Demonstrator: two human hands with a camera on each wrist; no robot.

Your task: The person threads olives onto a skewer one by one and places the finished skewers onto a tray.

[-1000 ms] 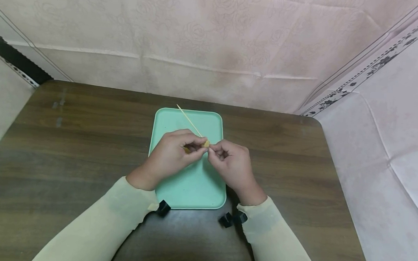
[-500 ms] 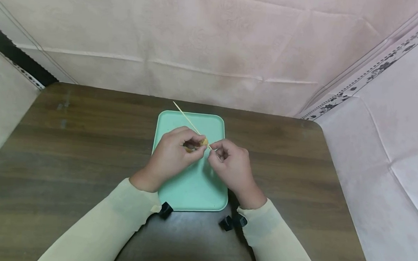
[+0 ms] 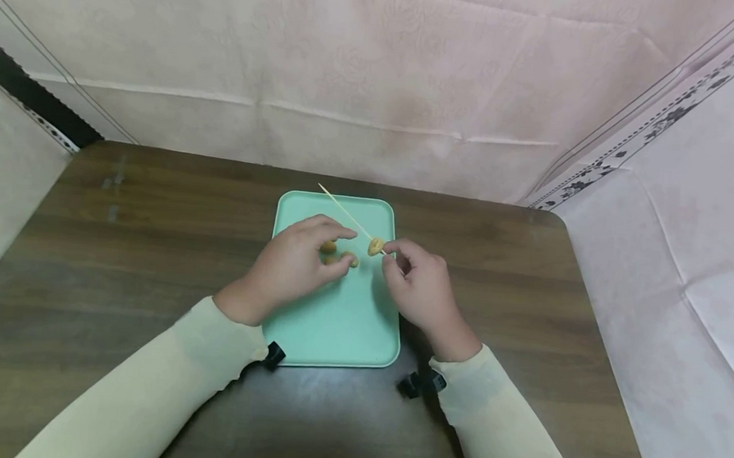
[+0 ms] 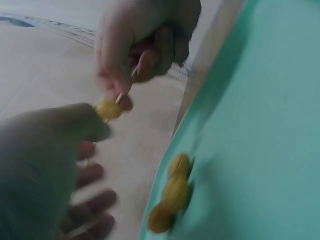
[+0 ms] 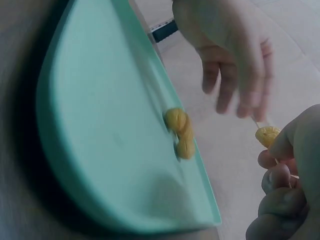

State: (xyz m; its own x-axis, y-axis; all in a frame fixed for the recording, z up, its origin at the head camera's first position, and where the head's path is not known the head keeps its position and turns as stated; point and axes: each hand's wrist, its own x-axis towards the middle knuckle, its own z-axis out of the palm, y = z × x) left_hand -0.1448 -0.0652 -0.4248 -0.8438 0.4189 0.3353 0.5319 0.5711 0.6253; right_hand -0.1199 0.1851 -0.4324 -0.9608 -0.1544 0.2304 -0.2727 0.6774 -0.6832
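Note:
My right hand (image 3: 424, 287) pinches a thin wooden skewer (image 3: 344, 212) near its lower end, the skewer slanting up to the left. Threaded on it, right at my fingertips, is a small yellow-brown lump (image 3: 375, 247) that looks like a peeled chestnut; its wrinkled surface shows in the right wrist view (image 5: 267, 136). My left hand (image 3: 286, 270) is spread, thumb and forefinger apart, to the left of the skewer and empty. Under it, similar yellow-brown pieces (image 4: 176, 194) lie close together on the green tray (image 3: 336, 338), partly hidden by the hand in the head view.
The tray lies on a dark brown wooden table (image 3: 153, 259). Pale patterned cloth (image 3: 363, 70) hangs behind the table and along its right side. Black wrist mounts (image 3: 418, 384) show at the sleeve cuffs.
The left fingers have let go of the skewered piece and spread, moving slightly left. The right hand has moved a little right with the skewer and the piece. Loose pieces on the tray now show.

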